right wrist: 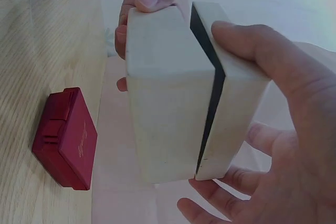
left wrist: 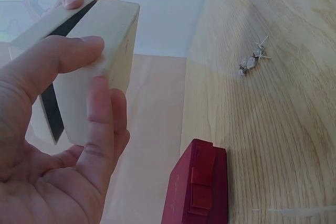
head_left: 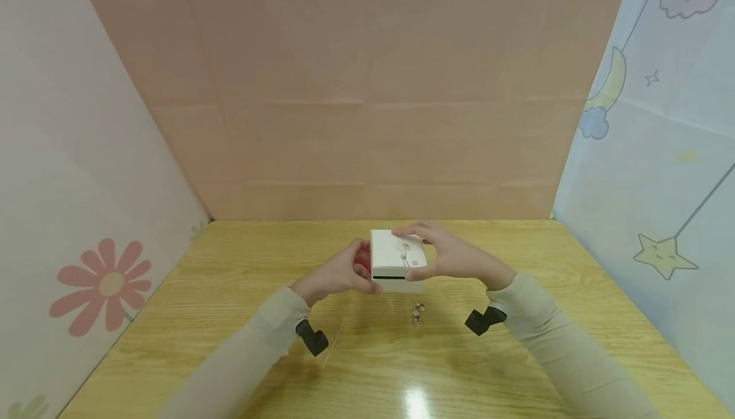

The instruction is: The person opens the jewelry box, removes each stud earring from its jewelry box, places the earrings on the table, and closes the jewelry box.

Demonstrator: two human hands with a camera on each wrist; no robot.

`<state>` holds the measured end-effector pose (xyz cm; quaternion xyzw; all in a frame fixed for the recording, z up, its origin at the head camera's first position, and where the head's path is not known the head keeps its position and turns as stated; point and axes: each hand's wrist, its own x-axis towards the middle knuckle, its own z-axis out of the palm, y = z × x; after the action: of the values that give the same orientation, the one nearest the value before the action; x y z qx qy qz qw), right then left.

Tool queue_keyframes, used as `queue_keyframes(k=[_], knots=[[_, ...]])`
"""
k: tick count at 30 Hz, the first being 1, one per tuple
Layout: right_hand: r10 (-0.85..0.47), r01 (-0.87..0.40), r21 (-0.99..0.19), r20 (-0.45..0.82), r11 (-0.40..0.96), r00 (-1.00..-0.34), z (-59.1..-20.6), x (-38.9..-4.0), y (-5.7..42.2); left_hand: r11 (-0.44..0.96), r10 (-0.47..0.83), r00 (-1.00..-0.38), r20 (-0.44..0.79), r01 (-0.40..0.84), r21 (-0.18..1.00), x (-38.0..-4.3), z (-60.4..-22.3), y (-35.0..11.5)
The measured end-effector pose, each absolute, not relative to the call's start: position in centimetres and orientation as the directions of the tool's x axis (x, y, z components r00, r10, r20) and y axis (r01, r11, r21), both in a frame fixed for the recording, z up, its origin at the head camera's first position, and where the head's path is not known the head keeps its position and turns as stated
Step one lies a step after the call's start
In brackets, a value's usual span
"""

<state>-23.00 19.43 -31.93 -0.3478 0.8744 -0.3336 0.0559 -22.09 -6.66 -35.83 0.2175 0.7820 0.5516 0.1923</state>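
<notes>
A white box with a flower print on its lid is held up over the table between both hands. My left hand grips its lower part, thumb on one side and fingers on the other. The lid is in my right hand, thumb along one edge and fingers opposite. A dark band shows in the slanted gap between lid and base. The inside of the box is hidden. Below it, on the table, lie small silvery earrings with pale stones.
Behind the white box, a red box with a ribbon bow and gold lettering sits on the wooden table. A brown paper-like backdrop rises at the table's far edge. Printed panels stand at both sides.
</notes>
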Motion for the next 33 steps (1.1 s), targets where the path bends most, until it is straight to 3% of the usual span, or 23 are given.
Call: queue_keyframes(k=[12, 33], knots=[[-0.667, -0.613, -0.597, 0.167, 0.518, -0.726, -32.21, -22.87, 19.32, 0.293, 0.553, -0.831, -0.060, 0.127, 0.948, -22.10, -35.76, -6.38], [-0.656, -0.595, -0.599, 0.149, 0.536, -0.740, -32.00, -22.67, 19.66, 0.280, 0.557, -0.829, -0.058, 0.122, 0.952, -21.94, -35.63, -6.30]])
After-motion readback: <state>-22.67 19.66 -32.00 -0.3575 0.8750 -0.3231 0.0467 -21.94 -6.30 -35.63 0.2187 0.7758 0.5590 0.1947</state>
